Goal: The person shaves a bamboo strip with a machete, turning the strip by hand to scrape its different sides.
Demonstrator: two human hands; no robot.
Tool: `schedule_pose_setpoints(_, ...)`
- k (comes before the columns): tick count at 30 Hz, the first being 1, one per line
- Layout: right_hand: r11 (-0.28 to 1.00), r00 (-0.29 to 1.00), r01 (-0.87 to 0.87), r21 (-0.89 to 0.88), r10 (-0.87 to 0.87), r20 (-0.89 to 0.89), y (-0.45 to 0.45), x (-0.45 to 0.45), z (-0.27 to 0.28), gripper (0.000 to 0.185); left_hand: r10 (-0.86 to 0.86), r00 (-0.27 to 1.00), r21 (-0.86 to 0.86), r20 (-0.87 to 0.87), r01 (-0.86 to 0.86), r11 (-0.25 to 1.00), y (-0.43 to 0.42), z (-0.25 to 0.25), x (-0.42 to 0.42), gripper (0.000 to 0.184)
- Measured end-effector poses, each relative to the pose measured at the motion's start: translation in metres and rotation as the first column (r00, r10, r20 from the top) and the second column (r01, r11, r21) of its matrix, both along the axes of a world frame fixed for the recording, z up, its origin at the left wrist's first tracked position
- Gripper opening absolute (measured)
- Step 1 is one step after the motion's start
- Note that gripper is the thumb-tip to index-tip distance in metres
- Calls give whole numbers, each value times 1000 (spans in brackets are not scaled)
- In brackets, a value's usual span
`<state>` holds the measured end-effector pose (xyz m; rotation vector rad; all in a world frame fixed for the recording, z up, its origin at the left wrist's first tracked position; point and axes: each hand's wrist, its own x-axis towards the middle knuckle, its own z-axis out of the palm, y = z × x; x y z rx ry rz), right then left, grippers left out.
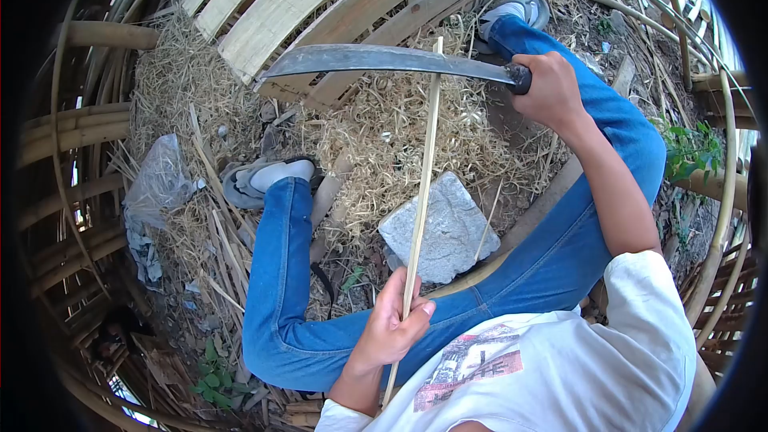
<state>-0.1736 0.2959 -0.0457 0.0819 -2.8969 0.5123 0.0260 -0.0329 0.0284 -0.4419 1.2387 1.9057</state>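
My right hand [548, 92] is closed round the dark handle of a machete [376, 58], its long, slightly curved blade pointing left. The blade crosses a thin bamboo strip [426, 168] near the strip's far end; whether the edge bites into it I cannot tell. Around the lower part of that strip my left hand [394, 324] is closed, thumb on top, just in front of my shirt. The strip runs from below the left hand up past the blade. Under it, between my legs, lies a pale, rough stone block [440, 228].
Curly shavings [368, 168] cover the ground between my feet. Wide wooden slats [352, 8] lie at the top. A clear plastic bag [164, 172] is at the left, with loose bamboo strips [228, 256] nearby. Bamboo poles [76, 140] stand at the left side, green leaves [694, 148] at the right.
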Motion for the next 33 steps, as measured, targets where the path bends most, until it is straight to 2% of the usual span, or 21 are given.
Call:
schedule_pose_setpoints(3,999,999,46,13,-46,12,7,-4,13,29,-7,999,-23,31,8,1000,0,3,1,27)
schedule_pose_setpoints(5,994,994,114,-3,-114,-4,16,-12,16,27,-117,985,-86,-125,107,991,-3,-2,7,26)
schedule_pose_setpoints(6,989,984,136,-61,-141,-109,22,-17,11,24,-133,981,-91,-143,121,988,-3,-2,7,26)
schedule_pose_setpoints(7,985,983,151,-79,-158,-98,28,-16,9,23,-149,975,-96,-162,135,986,-4,-2,8,26)
schedule_pose_setpoints(9,977,980,177,-116,-186,-75,33,-15,12,22,-99,992,-45,-83,96,994,-1,5,6,25)
schedule_pose_setpoints(12,976,996,85,-199,-90,-14,21,-11,19,19,0,1000,-34,-19,0,999,0,6,1,24)
schedule_pose_setpoints(14,973,1000,5,-229,-12,-28,10,-6,20,21,14,999,-79,-42,-17,997,1,5,0,24)
schedule_pose_setpoints(18,926,991,-86,-367,117,63,-13,5,19,19,25,993,-151,-115,-42,988,3,-7,-1,22)
schedule_pose_setpoints(21,894,948,-57,-444,188,255,-38,21,21,14,-11,984,-269,-178,-38,962,7,-15,0,20)
schedule_pose_setpoints(24,891,941,-197,-408,289,175,-59,36,16,11,-49,963,-375,-264,-56,926,10,-23,2,19)
schedule_pose_setpoints(27,884,892,-294,-362,390,229,-75,47,17,15,-124,924,-470,-362,-66,880,9,-32,5,19)
schedule_pose_setpoints(30,892,889,-300,-338,390,240,-83,56,14,11,-94,966,-393,-243,-10,920,9,-27,5,20)
schedule_pose_setpoints(33,888,891,-324,-325,402,212,-83,57,15,10,51,998,-273,-49,-62,960,14,-16,0,22)
